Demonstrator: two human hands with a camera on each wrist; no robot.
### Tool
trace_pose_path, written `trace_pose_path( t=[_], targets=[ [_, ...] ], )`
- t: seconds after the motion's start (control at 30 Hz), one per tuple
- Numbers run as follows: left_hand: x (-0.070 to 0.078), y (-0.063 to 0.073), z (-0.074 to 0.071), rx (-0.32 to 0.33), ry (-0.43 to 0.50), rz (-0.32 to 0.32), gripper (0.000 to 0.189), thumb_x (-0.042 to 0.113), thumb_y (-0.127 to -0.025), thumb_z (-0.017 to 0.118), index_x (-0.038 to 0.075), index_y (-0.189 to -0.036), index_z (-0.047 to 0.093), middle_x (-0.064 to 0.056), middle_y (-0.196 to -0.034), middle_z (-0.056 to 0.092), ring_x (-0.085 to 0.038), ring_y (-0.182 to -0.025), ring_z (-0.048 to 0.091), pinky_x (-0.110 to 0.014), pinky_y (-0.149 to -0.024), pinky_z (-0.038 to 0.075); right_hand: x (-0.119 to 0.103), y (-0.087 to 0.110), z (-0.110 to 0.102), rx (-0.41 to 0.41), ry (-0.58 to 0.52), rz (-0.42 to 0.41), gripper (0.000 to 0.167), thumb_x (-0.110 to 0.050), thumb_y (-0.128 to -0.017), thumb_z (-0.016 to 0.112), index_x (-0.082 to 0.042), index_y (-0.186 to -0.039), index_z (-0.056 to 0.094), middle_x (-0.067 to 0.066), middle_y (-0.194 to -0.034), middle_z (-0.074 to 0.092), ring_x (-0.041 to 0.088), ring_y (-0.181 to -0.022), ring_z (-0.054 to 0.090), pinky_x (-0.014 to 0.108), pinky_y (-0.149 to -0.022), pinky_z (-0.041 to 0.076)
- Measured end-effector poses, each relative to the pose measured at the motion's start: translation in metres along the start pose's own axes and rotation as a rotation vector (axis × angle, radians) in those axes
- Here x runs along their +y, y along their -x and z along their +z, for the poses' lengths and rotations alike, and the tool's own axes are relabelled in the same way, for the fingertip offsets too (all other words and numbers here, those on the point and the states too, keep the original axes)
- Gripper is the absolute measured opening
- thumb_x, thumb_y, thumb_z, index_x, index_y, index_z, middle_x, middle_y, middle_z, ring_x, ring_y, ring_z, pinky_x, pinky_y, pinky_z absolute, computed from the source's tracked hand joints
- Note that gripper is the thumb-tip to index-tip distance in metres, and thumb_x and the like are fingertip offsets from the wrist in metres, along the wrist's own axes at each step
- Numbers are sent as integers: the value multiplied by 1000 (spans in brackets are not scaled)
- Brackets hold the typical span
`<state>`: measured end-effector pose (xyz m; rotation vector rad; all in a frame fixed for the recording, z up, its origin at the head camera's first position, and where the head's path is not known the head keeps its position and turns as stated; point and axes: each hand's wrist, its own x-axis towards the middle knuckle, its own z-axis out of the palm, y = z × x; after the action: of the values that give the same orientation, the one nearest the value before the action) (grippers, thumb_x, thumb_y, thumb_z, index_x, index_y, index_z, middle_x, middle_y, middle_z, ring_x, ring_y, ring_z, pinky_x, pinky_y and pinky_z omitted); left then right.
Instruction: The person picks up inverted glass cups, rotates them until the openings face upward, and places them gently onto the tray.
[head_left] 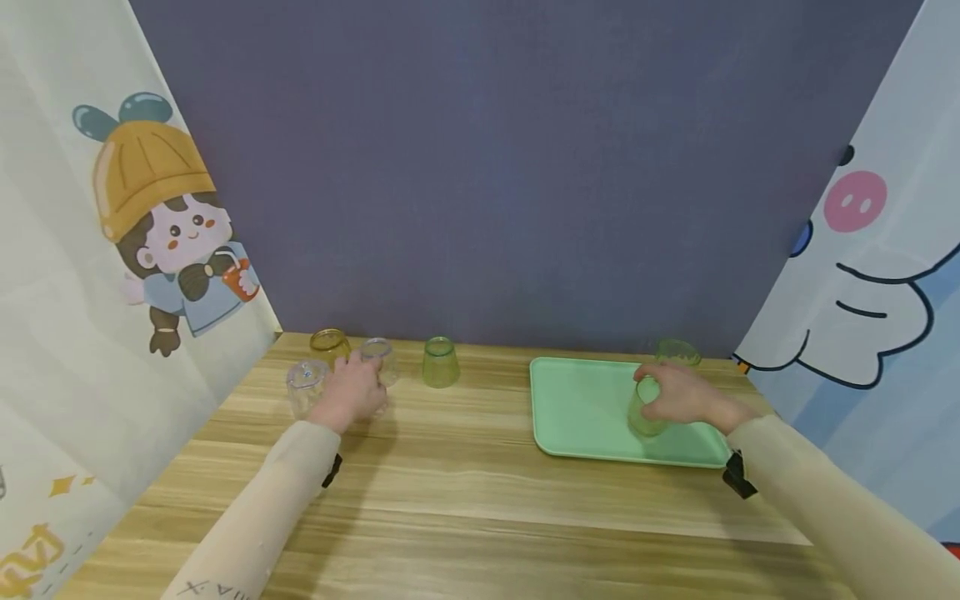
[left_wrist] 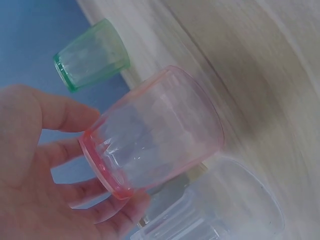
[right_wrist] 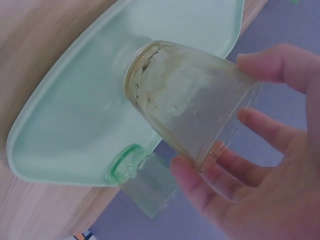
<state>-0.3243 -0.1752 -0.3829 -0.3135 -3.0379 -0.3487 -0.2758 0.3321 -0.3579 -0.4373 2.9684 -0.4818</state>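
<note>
Clearly, in the head view the left hand (head_left: 351, 390) is left of centre over the table (head_left: 450, 500), the right hand (head_left: 684, 392) above the tray (head_left: 577, 408) at right. In the left wrist view its fingers hold the pink cup (left_wrist: 155, 135) mid-frame; a sideways lift could knock the clear cup (left_wrist: 240, 200), lower right. In the right wrist view fingers grip the brownish cup (right_wrist: 185, 100), centre; a tilted release could topple it into the green cup (right_wrist: 150, 185), below.

We count at least six cups (head_left: 441, 368), one tray (head_left: 581, 408) and two hands (head_left: 351, 390) at one table (head_left: 480, 517), with two cartoon figures (head_left: 177, 225) alongside.
</note>
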Motion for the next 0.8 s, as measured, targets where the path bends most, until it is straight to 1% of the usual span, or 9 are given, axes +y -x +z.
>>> trace_pose_path(
  t=[0.13,0.23,0.33,0.47,0.53,0.57,0.63,0.7,0.8],
  targets=[
    [-1,1,-1,-11,-1,5,53,13,-95,50,0,-147,50,-37,-149,36,-59,-131,36,-73,-105,33,8,0,-1,-6,5,22,60,-22,-80,74,2,-133,58,36,-137,49,56,-125,43,55,-82,46],
    [-2,1,-2,-12,-4,6,52,12,-95,50,0,-146,51,-37,-149,36,-59,-131,36,-73,-106,33,13,0,-2,-13,3,37,61,-22,-80,73,2,-133,58,38,-138,46,55,-124,45,53,-80,47],
    [-2,0,-2,-6,-13,7,51,12,-95,49,1,-144,53,-37,-147,39,-59,-130,38,-72,-105,35,17,0,-4,-15,3,45,61,-22,-80,73,3,-133,57,39,-139,47,60,-130,38,54,-81,47],
    [-3,-2,0,-5,-21,8,51,12,-95,49,1,-144,54,-36,-144,42,-58,-128,40,-71,-103,37,21,2,-6,-15,4,55,60,-23,-81,73,4,-132,58,36,-138,50,61,-131,36,55,-83,47],
    [-4,-2,0,-9,-21,7,51,13,-95,49,1,-144,54,-36,-144,42,-58,-129,40,-71,-103,36,24,3,-7,-9,8,56,60,-22,-80,73,5,-132,58,35,-136,52,60,-127,41,56,-84,48],
    [-4,-2,0,-12,-21,7,51,13,-95,49,1,-145,53,-36,-144,41,-59,-129,39,-71,-104,36,26,3,-7,-9,6,59,60,-23,-81,72,5,-133,57,35,-136,52,59,-125,43,57,-85,48],
    [-4,-2,1,-17,-21,5,51,13,-95,48,2,-145,53,-36,-145,41,-59,-130,38,-71,-104,35,28,4,-9,-12,-2,74,63,-22,-82,72,7,-135,55,35,-136,52,61,-128,39,60,-87,47],
    [-4,-2,1,-21,-21,6,52,13,-95,47,2,-146,52,-36,-145,41,-59,-130,37,-71,-105,34,31,4,-10,-20,-4,85,65,-23,-84,71,9,-137,52,37,-137,51,62,-127,39,61,-88,48],
    [-4,-2,1,-23,-23,5,52,12,-95,47,2,-146,52,-35,-146,40,-59,-131,36,-71,-105,34,33,4,-13,-36,1,104,67,-24,-86,69,11,-139,48,39,-138,49,63,-127,40,60,-86,49]
  ],
)
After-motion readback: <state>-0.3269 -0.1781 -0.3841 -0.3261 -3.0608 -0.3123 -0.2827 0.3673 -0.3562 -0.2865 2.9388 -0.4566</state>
